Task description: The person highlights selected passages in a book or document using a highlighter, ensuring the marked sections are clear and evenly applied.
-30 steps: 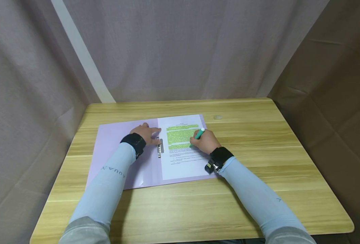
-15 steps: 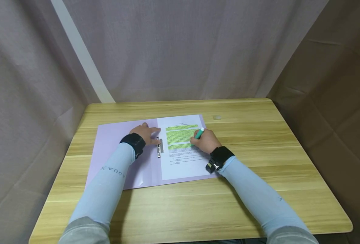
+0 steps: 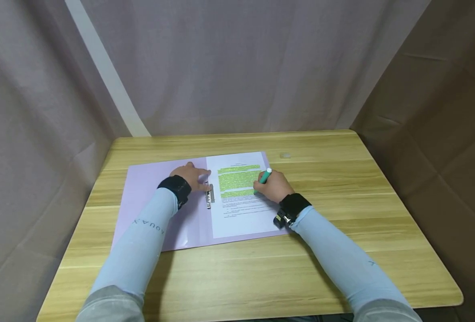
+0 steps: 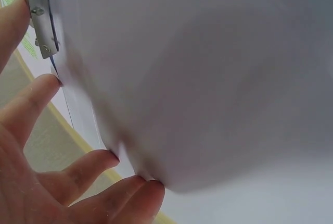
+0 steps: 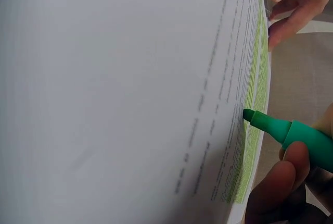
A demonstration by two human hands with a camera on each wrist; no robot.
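Note:
An open lilac folder [image 3: 153, 188] lies on the wooden table [image 3: 321, 179], with a printed sheet [image 3: 241, 214] on its right half. Several text lines on the sheet are marked green [image 3: 237, 176]. My right hand [image 3: 272, 185] grips a green highlighter [image 3: 263, 178] with its tip [image 5: 248, 114] at the paper near the marked lines' right end. My left hand [image 3: 191, 175] rests flat on the folder, fingers [image 4: 31, 104] straight, beside the metal clip [image 3: 209, 195] at the sheet's left edge.
A small pale object [image 3: 285, 155], perhaps the pen's cap, lies on the table behind the sheet. Grey curtain hangs at the back and left, brown cloth [image 3: 442, 112] on the right. Bare wood stretches in front of the folder and to its right.
My right hand with the highlighter has slid slightly to the right along the text. The left hand stays where it was.

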